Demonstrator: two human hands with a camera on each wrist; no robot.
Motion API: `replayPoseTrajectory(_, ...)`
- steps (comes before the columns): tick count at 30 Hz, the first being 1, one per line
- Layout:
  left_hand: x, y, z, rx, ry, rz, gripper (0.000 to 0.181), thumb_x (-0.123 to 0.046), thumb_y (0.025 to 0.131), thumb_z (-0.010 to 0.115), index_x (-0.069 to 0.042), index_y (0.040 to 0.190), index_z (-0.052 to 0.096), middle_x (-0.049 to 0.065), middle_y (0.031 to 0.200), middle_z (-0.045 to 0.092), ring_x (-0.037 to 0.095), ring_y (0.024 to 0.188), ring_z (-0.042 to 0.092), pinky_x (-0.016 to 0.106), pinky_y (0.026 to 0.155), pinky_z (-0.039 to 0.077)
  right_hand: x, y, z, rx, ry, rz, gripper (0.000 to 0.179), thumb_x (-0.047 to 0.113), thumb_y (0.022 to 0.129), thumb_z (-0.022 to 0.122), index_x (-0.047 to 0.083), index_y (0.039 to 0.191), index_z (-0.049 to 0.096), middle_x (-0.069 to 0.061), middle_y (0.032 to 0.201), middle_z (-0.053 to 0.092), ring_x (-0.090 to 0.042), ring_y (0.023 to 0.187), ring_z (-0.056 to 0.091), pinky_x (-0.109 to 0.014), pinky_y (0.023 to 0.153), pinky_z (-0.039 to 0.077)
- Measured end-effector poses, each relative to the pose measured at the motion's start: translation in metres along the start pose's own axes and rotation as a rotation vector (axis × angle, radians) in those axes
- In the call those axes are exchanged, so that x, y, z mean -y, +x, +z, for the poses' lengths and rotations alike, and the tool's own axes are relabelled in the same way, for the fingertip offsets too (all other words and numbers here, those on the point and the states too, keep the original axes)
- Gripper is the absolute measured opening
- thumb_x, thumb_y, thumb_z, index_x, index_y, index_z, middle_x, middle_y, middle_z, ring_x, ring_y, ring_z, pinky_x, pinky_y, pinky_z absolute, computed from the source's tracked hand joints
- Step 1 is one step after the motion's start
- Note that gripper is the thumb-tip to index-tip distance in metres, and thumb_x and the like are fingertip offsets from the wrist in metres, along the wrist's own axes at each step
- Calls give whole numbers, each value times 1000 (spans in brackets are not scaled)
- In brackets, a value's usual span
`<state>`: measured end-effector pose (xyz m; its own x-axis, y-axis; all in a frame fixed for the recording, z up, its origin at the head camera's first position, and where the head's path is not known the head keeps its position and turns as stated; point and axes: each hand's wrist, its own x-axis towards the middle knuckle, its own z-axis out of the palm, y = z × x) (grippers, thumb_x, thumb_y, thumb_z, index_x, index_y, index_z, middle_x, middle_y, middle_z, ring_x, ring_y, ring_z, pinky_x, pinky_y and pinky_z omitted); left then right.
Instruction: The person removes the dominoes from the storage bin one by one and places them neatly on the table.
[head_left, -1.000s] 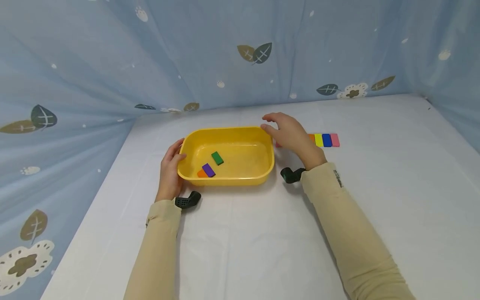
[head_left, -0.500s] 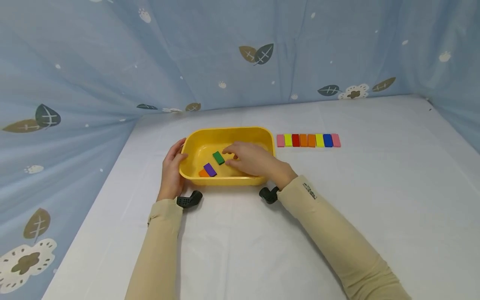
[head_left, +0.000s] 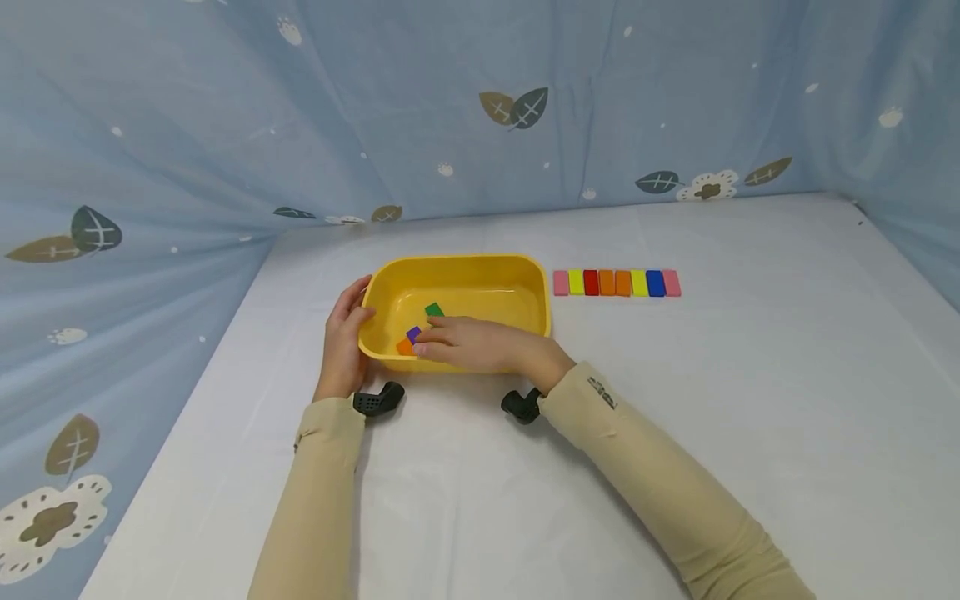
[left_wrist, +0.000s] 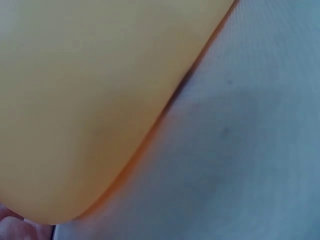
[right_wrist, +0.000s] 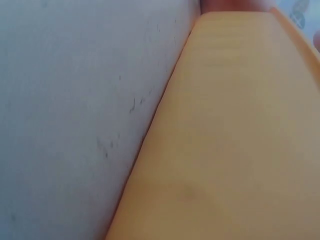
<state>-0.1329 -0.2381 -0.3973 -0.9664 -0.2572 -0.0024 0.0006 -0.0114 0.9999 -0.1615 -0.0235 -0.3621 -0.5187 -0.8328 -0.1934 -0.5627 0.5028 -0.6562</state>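
A yellow plastic basin (head_left: 480, 302) stands on the white-covered table in the head view. My left hand (head_left: 342, 342) grips its left end, thumb over the rim. Inside lie a green block (head_left: 434, 309), a purple block (head_left: 413, 334) and an orange block (head_left: 405, 347), toward the left. My right hand (head_left: 480, 343) reaches in over the near rim, its fingertips right at the purple block and partly covering it. Only the basin's outer wall (left_wrist: 90, 100) fills much of the left wrist view, with a bit of finger at lower left. The right wrist view likewise shows mostly wall (right_wrist: 225, 125).
Right of the basin, a straight row of several small blocks (head_left: 607, 282) in pink, yellow, red, orange and blue lies side by side. A blue patterned curtain (head_left: 450, 108) hangs behind and to the left. Black wrist devices (head_left: 379, 399) stick out beside both sleeves.
My right hand has come from above the basin's right rim, by the row of blocks, down and left to the purple block. My left hand keeps its grip on the basin.
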Motion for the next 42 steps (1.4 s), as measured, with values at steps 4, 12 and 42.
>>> replayPoseTrajectory(4,-1,0,0,1,-4,-7,46,-8,88,40,-22,131,42,-3,135,39,18,118,41,24,94,38,2,-1,2,81,14,10,79,69,81,27,18,141,27,2,146,22,-12,133,17,-32,108,14)
replayPoseTrajectory(12,1,-1,0,11,7,7,46,-9,88,40,-24,132,42,-3,135,39,18,119,41,24,94,38,3,-1,2,107,-137,-127,64,59,85,36,19,135,41,1,137,38,-14,124,32,-29,105,23)
replayPoseTrajectory(42,0,3,1,8,6,-3,46,-10,88,40,-24,131,42,-3,135,39,18,119,41,23,93,39,0,1,-1,55,-198,-221,9,26,87,54,17,86,57,3,88,56,-11,86,51,-23,80,40)
